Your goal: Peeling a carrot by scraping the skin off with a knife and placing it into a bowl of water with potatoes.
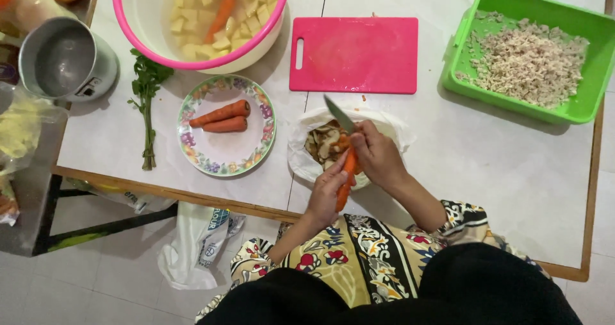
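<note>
My left hand (327, 193) grips an orange carrot (346, 181) held over a white plastic bag (301, 152) of brown peelings (322, 143). My right hand (377, 155) holds a knife (339, 115) with its blade pointing away, resting against the carrot's upper end. Both hands meet above the bag at the near edge of the white table (487, 165). Two more carrots (223, 118) lie on a flowered plate (256, 150) to the left.
A pink cutting board (353, 54) lies behind the bag. A pink-rimmed bowl (138, 17) holds water, potato cubes and one carrot. A green tray (592, 68) of chopped bits sits far right. A herb sprig (147, 100) and a metal pot (64, 59) are at left.
</note>
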